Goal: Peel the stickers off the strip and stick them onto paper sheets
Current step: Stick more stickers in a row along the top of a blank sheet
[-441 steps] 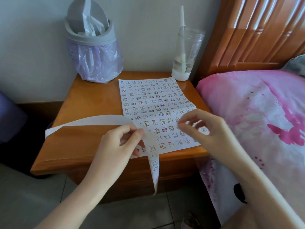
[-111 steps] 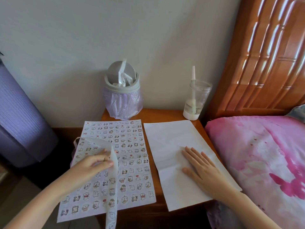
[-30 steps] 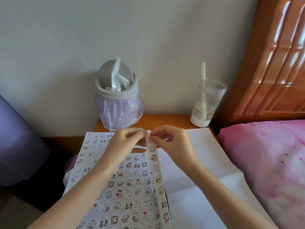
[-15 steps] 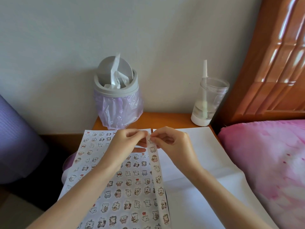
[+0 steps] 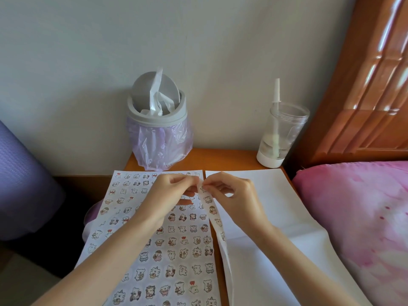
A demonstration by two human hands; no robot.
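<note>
A narrow white sticker strip [image 5: 217, 224] with small cartoon stickers hangs from my two hands down between the sheets. My left hand [image 5: 170, 197] pinches the strip's top end between thumb and forefinger. My right hand [image 5: 231, 199] pinches at the same top end from the right, fingertips almost touching the left ones. Under my left hand lies a paper sheet full of stickers [image 5: 167, 250]. A blank white sheet [image 5: 276, 239] lies to its right, under my right forearm.
A wooden nightstand [image 5: 220, 160] carries both sheets. A small grey bin with a purple liner [image 5: 157, 131] stands at its back, a clear cup with a straw [image 5: 281, 135] at the back right. A pink bed [image 5: 364, 217] and wooden headboard are on the right, a purple roll [image 5: 24, 184] on the left.
Both hands stay together at the strip's top end. The view has shifted slightly; the strip's lower part now hangs more to the right, over the blank sheet's edge.
</note>
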